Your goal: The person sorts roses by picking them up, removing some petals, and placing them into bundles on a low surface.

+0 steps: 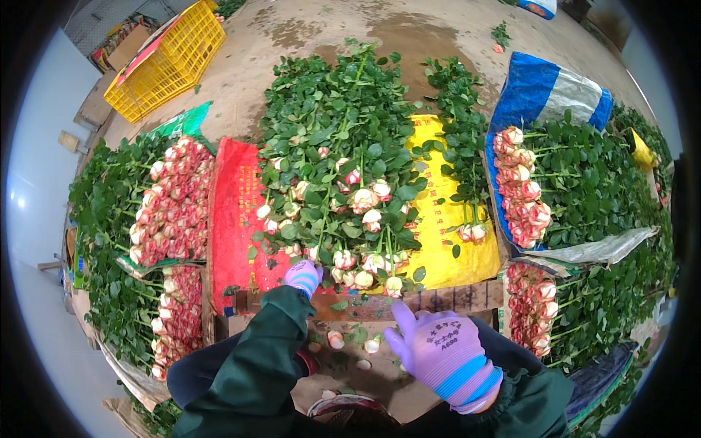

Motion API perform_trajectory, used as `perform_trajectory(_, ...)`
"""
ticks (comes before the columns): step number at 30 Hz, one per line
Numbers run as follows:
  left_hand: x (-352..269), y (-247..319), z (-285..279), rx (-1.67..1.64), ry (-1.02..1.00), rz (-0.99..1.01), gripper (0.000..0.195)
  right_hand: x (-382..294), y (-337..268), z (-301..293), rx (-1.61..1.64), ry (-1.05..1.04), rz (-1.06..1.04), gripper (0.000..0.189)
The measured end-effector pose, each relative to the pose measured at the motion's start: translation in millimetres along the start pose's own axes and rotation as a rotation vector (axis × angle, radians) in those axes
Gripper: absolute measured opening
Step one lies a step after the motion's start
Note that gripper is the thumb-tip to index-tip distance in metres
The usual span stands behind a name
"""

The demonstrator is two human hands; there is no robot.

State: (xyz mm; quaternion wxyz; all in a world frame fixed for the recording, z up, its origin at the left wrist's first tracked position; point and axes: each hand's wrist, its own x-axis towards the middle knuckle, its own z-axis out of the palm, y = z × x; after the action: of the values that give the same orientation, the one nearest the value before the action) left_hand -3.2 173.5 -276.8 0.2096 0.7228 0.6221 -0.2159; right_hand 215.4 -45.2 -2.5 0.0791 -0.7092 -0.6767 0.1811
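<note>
My left hand [304,275], in a purple glove with blue stripes, reaches to the near edge of a pile of long-stemmed roses [350,126] with white and pink blooms. Its fingers are at a rose bloom and stem, partly hidden, so its grip cannot be made out. My right hand [430,339], gloved the same way, hovers over the wooden board [465,296] at the table's front, thumb and fingers apart and holding nothing. Just beyond its fingertips hangs a rose bloom [393,287]. The pile lies on red [233,202] and yellow [438,197] woven sacks. Two short-bloomed stems [471,232] lie apart, right of it.
Stacked bundles of roses stand at left [178,202] and right [523,186], parted by sacks. A yellow plastic crate [167,63] is at the far left on the concrete floor. Fallen rose heads [335,339] lie below the board, near my legs.
</note>
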Motion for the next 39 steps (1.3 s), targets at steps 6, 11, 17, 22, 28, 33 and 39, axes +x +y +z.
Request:
perform_trajectory(6, 25.8, -36.8, -40.3, 0.197, -0.323, 0.331, 0.05, 11.0, -0.3, 9.8, -0.005, 0.078, -0.08, 0.032)
perform_trajectory(11, -91.5, -37.5, -218.2, -0.671, -0.579, 0.632, 0.026, 10.6, -10.7, 6.4, 0.1, 0.003, -0.059, 0.03)
perform_trajectory(17, -231.7, -59.0, -263.1, -1.461, -0.547, 0.7, 0.035, 16.7, -36.1, 14.9, 0.199, -0.03, -0.15, 0.031)
perform_trajectory(22, -277.5, -24.4, -204.4, -1.535, -0.877, 0.407, 0.034, 38.8, -45.1, 37.6, 0.604, 0.027, -0.072, 0.04)
perform_trajectory(28, -292.8, 1.4, -198.2, -1.623, -0.817, 0.49, 0.034, 54.1, -51.8, 18.8, 1.635, 0.027, 0.28, 0.042)
perform_trajectory(33, -291.4, 14.0, -200.0, -1.563, -0.854, 0.577, 0.037, 62.3, -68.9, -10.1, 1.54, 0.02, 0.343, 0.045)
perform_trajectory(39, -289.6, 24.2, -192.7, -1.225, -0.465, 0.802, 0.035, 73.0, -63.6, -3.7, 1.519, -0.035, 0.229, 0.04)
